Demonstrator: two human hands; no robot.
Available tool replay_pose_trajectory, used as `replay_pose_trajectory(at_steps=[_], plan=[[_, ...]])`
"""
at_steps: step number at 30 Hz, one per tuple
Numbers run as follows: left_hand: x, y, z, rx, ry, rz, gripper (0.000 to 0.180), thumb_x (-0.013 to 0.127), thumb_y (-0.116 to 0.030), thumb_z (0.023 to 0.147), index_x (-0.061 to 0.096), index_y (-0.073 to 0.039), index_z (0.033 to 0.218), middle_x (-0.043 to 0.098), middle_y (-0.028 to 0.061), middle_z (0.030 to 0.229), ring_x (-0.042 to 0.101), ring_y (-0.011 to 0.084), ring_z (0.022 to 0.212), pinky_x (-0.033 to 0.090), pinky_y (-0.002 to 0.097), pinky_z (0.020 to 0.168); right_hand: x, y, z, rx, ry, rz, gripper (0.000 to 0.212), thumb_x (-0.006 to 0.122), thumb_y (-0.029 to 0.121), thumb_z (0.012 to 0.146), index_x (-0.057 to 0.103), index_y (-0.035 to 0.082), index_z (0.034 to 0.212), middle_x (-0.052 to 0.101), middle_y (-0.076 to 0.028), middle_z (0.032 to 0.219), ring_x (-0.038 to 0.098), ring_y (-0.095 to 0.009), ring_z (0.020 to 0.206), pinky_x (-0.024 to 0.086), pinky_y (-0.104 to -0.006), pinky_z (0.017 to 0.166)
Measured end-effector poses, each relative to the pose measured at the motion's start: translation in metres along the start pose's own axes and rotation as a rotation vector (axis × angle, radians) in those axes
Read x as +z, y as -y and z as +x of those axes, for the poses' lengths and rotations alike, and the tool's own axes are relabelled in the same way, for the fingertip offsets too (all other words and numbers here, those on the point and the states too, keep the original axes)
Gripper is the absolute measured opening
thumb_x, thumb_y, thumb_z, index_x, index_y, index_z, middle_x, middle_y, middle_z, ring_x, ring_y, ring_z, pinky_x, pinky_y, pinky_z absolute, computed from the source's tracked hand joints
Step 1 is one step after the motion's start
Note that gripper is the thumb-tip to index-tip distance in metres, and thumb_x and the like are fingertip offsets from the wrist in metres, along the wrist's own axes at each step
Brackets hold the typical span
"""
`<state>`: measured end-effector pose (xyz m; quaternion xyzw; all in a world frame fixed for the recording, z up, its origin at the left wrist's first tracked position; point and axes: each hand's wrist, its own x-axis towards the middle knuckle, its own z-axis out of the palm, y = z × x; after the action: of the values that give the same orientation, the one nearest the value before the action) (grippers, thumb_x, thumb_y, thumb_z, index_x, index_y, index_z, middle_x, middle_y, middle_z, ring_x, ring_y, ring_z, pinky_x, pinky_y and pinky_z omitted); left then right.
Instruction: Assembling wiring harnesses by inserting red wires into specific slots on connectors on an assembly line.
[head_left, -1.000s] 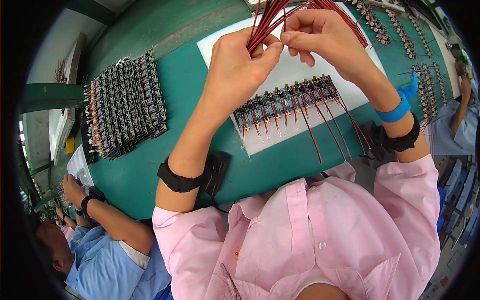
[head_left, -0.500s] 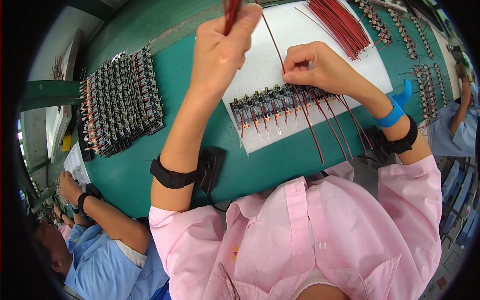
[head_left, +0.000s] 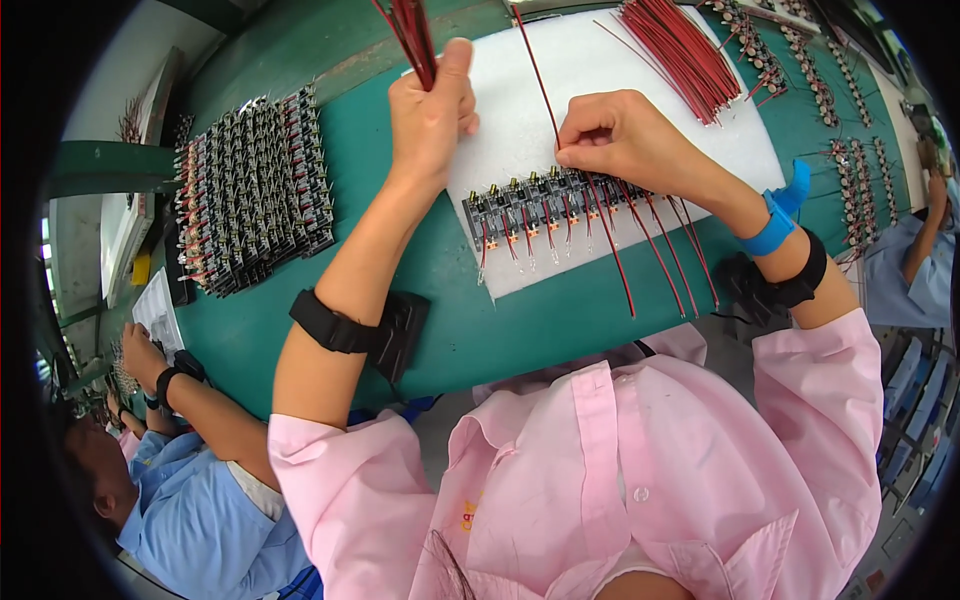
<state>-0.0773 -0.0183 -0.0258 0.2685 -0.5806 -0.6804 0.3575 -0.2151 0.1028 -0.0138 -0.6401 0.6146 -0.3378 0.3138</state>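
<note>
My left hand [head_left: 430,125] is closed around a bundle of red-and-black wires [head_left: 411,42], raised over the far left of the white foam sheet [head_left: 500,110]. With finger and thumb, my right hand [head_left: 628,142] pinches a single red-and-black wire [head_left: 538,80] that stands up at a slant. That hand is just above the far edge of a row of small dark circuit boards [head_left: 540,208] lying on the foam. Short wires with clear bulb-like tips hang from the left boards. Several long wires [head_left: 612,250] trail from the right part of the row toward me.
A thick stack of circuit boards [head_left: 255,190] stands on the green table [head_left: 350,150] at left. More loose red-and-black wires [head_left: 690,60] lie on the foam's far right. Rows of small round parts [head_left: 850,190] are at right. Co-workers in blue [head_left: 210,500] sit on both sides.
My left hand with the wire bundle has come down and to the left, away from the single wire. My right hand keeps its pinch, shifted slightly left.
</note>
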Motion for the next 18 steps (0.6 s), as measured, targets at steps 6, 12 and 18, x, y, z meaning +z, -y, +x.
replay_pose_trajectory(at_steps=[6,12,18], plan=[[-0.007,-0.029,0.002,-0.077,0.088,-0.039,0.048,0.051,-0.038,0.080,0.022,-0.016,0.049,0.022,-0.0056,0.042,0.020,0.0048,0.037,0.021,0.0224,0.036,-0.002,0.000,-0.001,-0.008,-0.023,-0.013,0.006,0.057,0.003,0.069,0.055,-0.003,0.067,0.049,-0.003,0.063,0.042,-0.009,0.055,0.034,-0.0220,0.050],[-0.004,-0.026,0.000,-0.082,0.104,-0.062,0.050,0.050,-0.039,0.080,0.019,-0.017,0.049,0.021,-0.0054,0.042,0.018,0.0046,0.037,0.019,0.0220,0.036,-0.001,0.003,-0.002,-0.032,-0.059,-0.071,0.009,0.056,0.006,0.065,0.055,-0.002,0.063,0.053,-0.009,0.060,0.050,-0.018,0.054,0.040,-0.0270,0.052],[-0.008,-0.029,-0.001,-0.088,0.095,-0.043,0.050,0.050,-0.040,0.080,0.020,-0.016,0.048,0.021,-0.0052,0.041,0.018,0.0049,0.037,0.019,0.0219,0.035,0.000,0.002,-0.002,-0.040,-0.072,-0.074,0.007,0.056,0.005,0.066,0.054,-0.002,0.065,0.051,-0.007,0.061,0.047,-0.015,0.054,0.038,-0.0255,0.051]])
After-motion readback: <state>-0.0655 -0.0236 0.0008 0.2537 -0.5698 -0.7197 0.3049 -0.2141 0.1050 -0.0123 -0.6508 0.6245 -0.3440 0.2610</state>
